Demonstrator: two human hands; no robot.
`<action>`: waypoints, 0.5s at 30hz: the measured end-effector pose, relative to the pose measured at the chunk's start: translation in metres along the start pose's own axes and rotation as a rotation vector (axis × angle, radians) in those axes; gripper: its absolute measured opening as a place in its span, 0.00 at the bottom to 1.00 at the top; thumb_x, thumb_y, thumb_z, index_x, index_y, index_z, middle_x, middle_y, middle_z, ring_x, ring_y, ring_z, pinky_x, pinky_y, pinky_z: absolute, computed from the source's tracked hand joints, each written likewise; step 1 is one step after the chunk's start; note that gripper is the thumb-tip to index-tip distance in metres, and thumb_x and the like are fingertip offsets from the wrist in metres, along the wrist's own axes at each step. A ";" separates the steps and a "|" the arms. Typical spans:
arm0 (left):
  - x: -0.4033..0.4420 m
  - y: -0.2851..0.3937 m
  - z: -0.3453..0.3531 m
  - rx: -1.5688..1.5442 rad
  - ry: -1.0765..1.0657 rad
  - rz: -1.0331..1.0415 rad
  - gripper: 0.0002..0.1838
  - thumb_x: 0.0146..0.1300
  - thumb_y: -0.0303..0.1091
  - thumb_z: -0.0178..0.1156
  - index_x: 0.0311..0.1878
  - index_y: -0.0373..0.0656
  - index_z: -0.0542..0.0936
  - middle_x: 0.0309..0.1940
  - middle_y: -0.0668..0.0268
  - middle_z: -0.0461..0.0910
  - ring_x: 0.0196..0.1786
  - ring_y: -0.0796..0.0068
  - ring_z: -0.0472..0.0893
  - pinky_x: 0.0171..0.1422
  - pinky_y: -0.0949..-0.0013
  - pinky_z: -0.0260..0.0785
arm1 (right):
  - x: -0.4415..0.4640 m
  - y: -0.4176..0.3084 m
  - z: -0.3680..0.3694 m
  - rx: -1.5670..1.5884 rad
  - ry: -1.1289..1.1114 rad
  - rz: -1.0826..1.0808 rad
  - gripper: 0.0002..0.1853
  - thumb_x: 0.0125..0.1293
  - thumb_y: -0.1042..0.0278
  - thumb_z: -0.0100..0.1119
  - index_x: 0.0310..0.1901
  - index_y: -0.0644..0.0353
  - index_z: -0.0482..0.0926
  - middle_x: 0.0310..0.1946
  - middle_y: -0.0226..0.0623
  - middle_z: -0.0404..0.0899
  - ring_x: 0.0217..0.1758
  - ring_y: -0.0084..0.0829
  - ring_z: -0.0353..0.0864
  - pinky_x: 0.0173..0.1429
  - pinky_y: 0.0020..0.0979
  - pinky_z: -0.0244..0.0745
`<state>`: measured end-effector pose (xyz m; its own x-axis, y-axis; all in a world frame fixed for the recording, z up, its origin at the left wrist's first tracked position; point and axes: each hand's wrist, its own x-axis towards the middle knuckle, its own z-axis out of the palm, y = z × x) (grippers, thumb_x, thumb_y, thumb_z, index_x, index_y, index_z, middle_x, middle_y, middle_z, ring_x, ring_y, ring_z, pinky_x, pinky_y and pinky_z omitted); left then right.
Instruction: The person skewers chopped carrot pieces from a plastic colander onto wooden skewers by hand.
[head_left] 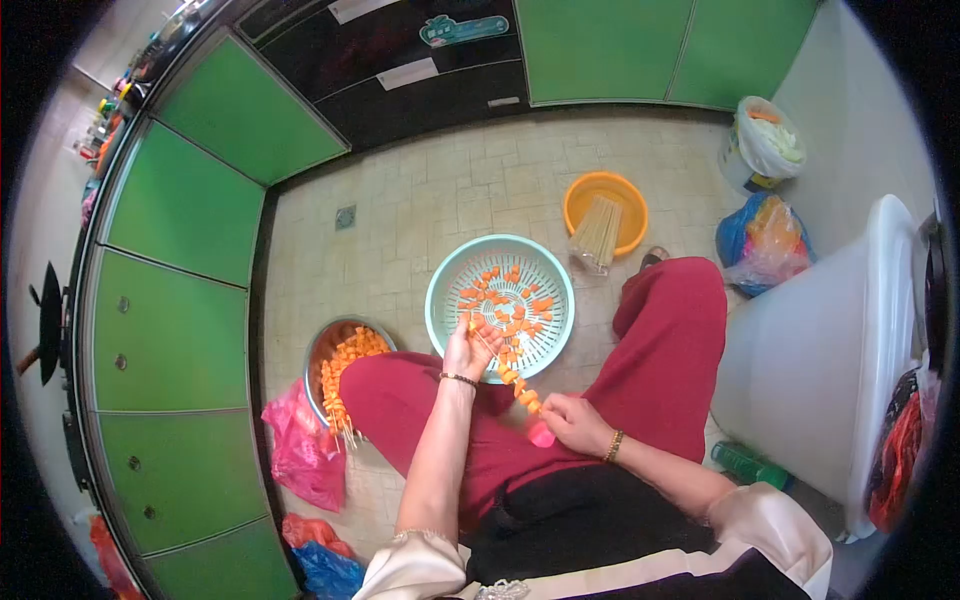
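Palm up over the colander's near left edge, my left hand (474,350) is closed on an orange vegetable chunk (473,326) at its fingertips. A thin skewer (486,345) reaches from there down to my right hand (578,425), which is wrapped round its lower end. Several orange chunks (518,386) are threaded along the skewer. Beside my right fingers shows a pink object (541,433), partly hidden, its kind unclear. The pale blue-green colander (556,275) sits on the floor with loose orange chunks scattered over its base.
A metal bowl (318,350) of filled skewers stands left of my knee, by a pink bag (303,450). Beyond my other knee, an orange basin (637,192) holds bundled bare skewers (598,232). A lined bucket (765,145), bags (765,240) and a white bin (815,350) line the right.
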<state>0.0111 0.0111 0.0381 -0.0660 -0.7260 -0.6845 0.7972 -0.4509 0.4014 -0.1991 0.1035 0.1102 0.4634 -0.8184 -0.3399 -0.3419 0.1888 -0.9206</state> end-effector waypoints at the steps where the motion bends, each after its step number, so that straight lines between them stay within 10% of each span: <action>1: 0.001 -0.001 0.000 -0.022 0.024 -0.003 0.22 0.63 0.50 0.36 0.34 0.39 0.70 0.25 0.63 0.71 0.27 0.70 0.71 0.33 0.70 0.67 | 0.001 -0.004 -0.001 -0.003 -0.068 0.038 0.10 0.58 0.63 0.46 0.28 0.62 0.70 0.19 0.41 0.72 0.23 0.35 0.74 0.28 0.33 0.66; 9: -0.009 -0.006 0.022 -0.158 -0.044 -0.102 0.18 0.64 0.47 0.38 0.28 0.43 0.66 0.20 0.64 0.66 0.17 0.79 0.60 0.17 0.79 0.50 | 0.016 -0.007 -0.006 -0.243 0.222 0.099 0.16 0.59 0.56 0.45 0.27 0.62 0.70 0.24 0.47 0.74 0.31 0.48 0.73 0.33 0.41 0.66; 15: -0.003 -0.011 0.028 -0.079 -0.016 -0.075 0.18 0.63 0.47 0.39 0.29 0.42 0.67 0.24 0.60 0.70 0.26 0.67 0.72 0.29 0.70 0.68 | 0.067 0.009 0.011 0.205 0.148 0.051 0.15 0.61 0.60 0.44 0.30 0.64 0.72 0.21 0.30 0.71 0.25 0.20 0.69 0.30 0.25 0.66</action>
<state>-0.0140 0.0039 0.0526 -0.1359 -0.7004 -0.7007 0.8346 -0.4620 0.2999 -0.1626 0.0565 0.0771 0.3197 -0.8728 -0.3688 -0.1818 0.3255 -0.9279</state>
